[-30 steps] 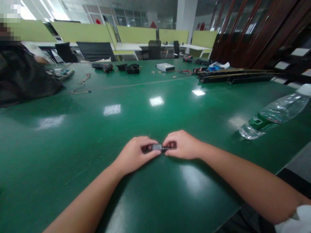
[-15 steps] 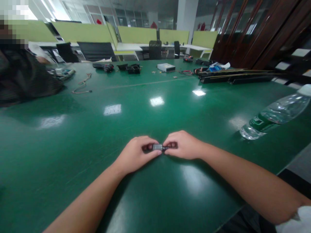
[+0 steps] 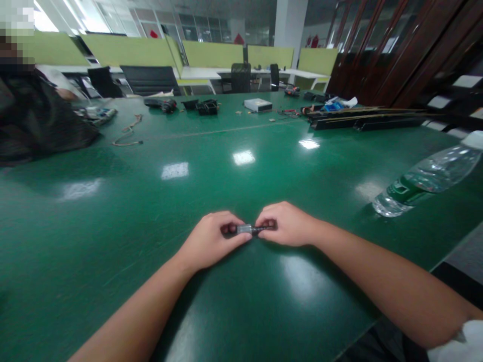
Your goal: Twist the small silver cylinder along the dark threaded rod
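Observation:
Just above the green table (image 3: 211, 322), a small grey block-shaped piece with a dark ridged stem (image 3: 244, 229) lies level between my hands. My left hand (image 3: 211, 236) is closed on the grey block, thumb along its near side and fingers behind it. On the other side, my right hand (image 3: 285, 224) pinches around the dark stem with thumb and fingertips. The stem runs on into the hollow of that hand, where its end is hard to make out. What kind of part it is, I cannot tell.
A clear plastic bottle (image 3: 422, 181) stands to the right. Black rails (image 3: 362, 119), a silver box (image 3: 258, 104), black parts (image 3: 207, 106) and a pale cable (image 3: 129, 131) lie farther back. Another person in dark clothing (image 3: 37, 115) is at the left edge.
My right fingertips have shifted slightly right, away from my left hand, so more of the dark stem shows. My left hand stays in place.

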Tool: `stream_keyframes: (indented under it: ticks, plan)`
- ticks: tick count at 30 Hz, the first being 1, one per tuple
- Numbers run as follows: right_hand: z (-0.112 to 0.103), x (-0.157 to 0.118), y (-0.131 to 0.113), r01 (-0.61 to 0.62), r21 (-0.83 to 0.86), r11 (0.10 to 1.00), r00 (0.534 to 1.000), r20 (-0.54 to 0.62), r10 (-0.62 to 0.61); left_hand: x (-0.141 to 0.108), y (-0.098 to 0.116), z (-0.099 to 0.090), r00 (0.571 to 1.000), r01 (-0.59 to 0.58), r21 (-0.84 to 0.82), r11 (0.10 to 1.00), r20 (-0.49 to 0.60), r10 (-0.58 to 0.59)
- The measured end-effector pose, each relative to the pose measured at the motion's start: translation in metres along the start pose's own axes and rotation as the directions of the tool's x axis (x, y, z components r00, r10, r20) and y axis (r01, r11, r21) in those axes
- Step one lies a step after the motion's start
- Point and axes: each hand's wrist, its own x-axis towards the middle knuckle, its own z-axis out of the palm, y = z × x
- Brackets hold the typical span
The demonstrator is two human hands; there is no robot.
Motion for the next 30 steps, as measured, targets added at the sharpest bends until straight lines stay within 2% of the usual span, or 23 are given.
stream_keyframes:
  ticks: [24,27,30]
  plan:
    - [-0.011,-0.003,0.008,-0.020,-0.019,1.000,0.999,0.033,0.021,-0.001,-0.005,0.002,1.000,-0.026,0.058,0.998,0.012,0.025]
    - [-0.015,-0.005,0.011,-0.052,-0.025,0.998,0.997,0.050,0.053,-0.001,-0.005,0.002,0.999,-0.031,0.062,0.998,0.016,0.030]
    - [-0.022,-0.007,0.018,-0.153,-0.021,0.988,0.985,0.077,0.154,-0.001,-0.005,0.002,0.999,-0.032,0.069,0.997,0.015,0.031]
